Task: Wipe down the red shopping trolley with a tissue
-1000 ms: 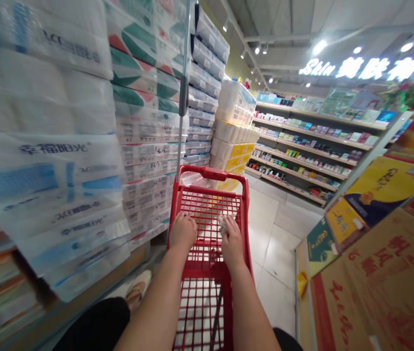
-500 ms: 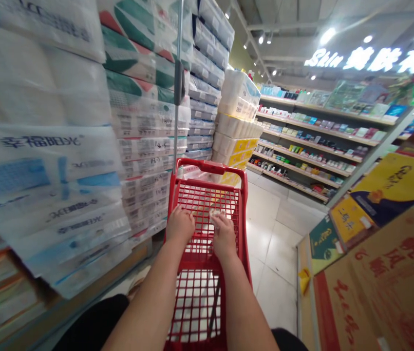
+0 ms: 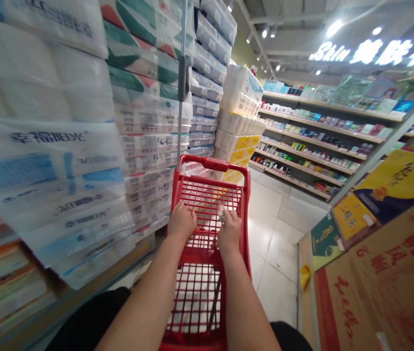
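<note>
Presumably for an even hold, the left hand (image 3: 182, 222) and the right hand (image 3: 230, 233) sat toward opposite sides of the red cart (image 3: 192, 257), which my remote feed showed at the lower centre of the frame. I saw the left fingers curled over the cart's left side, but could not tell whether they closed on a bar. The right hand was narrow, pinching a small pale object (image 3: 222, 213) too blurred for me to identify; that pinch probably left its palm less free for the cart.

I judged that the wrapped packs (image 3: 152, 122) at the left and the cartons (image 3: 393, 278) at the lower right were stacked along the edges so the tiled floor (image 3: 267, 234) between could serve as a passage.

The cart's long axis ran from the bottom of the frame upward, leaning slightly right, its far red bar (image 3: 217, 165) pointing toward the upper centre.
</note>
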### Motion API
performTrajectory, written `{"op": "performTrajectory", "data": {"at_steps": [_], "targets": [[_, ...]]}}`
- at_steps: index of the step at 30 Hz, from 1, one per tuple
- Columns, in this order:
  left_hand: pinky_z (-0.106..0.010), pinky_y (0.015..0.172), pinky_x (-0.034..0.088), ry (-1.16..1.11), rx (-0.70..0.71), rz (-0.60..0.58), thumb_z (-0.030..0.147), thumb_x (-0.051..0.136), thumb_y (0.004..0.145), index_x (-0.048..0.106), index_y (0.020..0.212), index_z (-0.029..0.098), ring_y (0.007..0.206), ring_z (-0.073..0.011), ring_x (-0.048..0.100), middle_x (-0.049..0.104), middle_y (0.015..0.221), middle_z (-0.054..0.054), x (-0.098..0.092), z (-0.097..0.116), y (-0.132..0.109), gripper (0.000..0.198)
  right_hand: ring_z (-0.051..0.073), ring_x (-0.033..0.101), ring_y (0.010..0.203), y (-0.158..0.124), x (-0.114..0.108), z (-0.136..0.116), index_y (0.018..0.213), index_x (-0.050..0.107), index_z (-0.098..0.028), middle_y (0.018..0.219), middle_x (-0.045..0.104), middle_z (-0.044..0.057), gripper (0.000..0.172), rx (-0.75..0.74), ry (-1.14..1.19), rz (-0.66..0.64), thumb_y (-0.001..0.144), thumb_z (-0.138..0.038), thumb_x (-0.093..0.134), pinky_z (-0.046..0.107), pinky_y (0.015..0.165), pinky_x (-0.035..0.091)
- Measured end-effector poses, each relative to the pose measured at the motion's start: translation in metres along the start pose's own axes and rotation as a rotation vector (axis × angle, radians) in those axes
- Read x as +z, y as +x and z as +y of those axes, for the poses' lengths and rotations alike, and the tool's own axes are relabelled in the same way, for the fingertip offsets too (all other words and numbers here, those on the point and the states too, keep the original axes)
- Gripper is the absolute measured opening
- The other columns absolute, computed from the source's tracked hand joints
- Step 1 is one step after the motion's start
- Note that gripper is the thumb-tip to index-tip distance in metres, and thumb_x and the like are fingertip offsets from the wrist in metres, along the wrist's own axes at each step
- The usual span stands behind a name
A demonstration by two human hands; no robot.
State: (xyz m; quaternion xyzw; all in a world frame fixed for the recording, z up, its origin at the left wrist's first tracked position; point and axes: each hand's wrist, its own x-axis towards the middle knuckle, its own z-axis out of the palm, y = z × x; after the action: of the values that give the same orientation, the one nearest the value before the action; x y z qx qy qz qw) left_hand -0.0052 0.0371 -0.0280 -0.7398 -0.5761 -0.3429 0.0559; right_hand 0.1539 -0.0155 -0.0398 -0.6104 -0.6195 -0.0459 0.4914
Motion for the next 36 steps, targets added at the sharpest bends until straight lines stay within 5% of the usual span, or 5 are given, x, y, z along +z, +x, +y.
{"op": "performTrajectory", "data": {"at_steps": [13, 18, 24, 29, 36], "targets": [[-0.039, 0.11, 0.038, 0.029, -0.008, -0.003, 0.025, 0.043, 0.085, 0.074, 0.087, 0.011, 0.118, -0.028, 0.055, 0.073, 0.102, -0.013, -0.001, 0.005, -0.007, 0.034, 0.025, 0.052, 0.108, -0.008, -0.009, -0.001, 0.109, 0.069, -0.021, 0.11, 0.061, 0.01, 0.057, 0.064, -0.002, 0.05, 0.068, 0.008, 0.042, 0.04, 0.093, 0.044], [-0.041, 0.109, 0.04, 0.025, 0.012, 0.011, 0.023, 0.043, 0.084, 0.074, 0.082, 0.013, 0.118, -0.0285, 0.055, 0.073, 0.102, -0.012, -0.004, 0.008, -0.012, 0.032, 0.022, 0.053, 0.106, -0.014, -0.008, -0.003, 0.106, 0.071, -0.025, 0.106, 0.063, 0.005, 0.059, -0.115, 0.06, -0.127, 0.065, 0.009, 0.044, 0.036, 0.091, 0.045], [-0.043, 0.107, 0.042, -0.004, 0.012, 0.02, 0.023, 0.045, 0.083, 0.072, 0.077, 0.016, 0.115, -0.0289, 0.057, 0.073, 0.099, -0.012, -0.013, 0.013, -0.02, 0.029, 0.023, 0.057, 0.096, 0.031, -0.009, 0.007, 0.099, 0.072, -0.02, 0.1, 0.063, 0.01, 0.031, 0.015, 0.044, -0.024, 0.08, -0.007, 0.051, 0.037, 0.086, 0.046], [-0.042, 0.106, 0.043, -0.027, 0.032, 0.012, 0.023, 0.044, 0.084, 0.072, 0.078, 0.014, 0.114, -0.0286, 0.058, 0.073, 0.097, -0.013, -0.016, 0.009, -0.025, 0.03, 0.031, 0.04, 0.128, 0.049, -0.006, 0.019, 0.132, 0.055, -0.017, 0.135, 0.05, 0.018, 0.046, 0.072, -0.038, 0.167, 0.086, -0.016, 0.048, 0.054, 0.105, 0.032], [-0.042, 0.107, 0.042, -0.045, 0.064, -0.027, 0.021, 0.043, 0.086, 0.072, 0.081, 0.015, 0.116, -0.0276, 0.057, 0.072, 0.096, -0.012, -0.015, 0.008, -0.027, 0.03, 0.023, 0.038, 0.135, 0.036, -0.003, 0.03, 0.126, 0.061, -0.021, 0.138, 0.051, 0.011, 0.049, -0.116, 0.047, -0.097, 0.083, -0.006, 0.041, 0.046, 0.111, 0.032]]}}
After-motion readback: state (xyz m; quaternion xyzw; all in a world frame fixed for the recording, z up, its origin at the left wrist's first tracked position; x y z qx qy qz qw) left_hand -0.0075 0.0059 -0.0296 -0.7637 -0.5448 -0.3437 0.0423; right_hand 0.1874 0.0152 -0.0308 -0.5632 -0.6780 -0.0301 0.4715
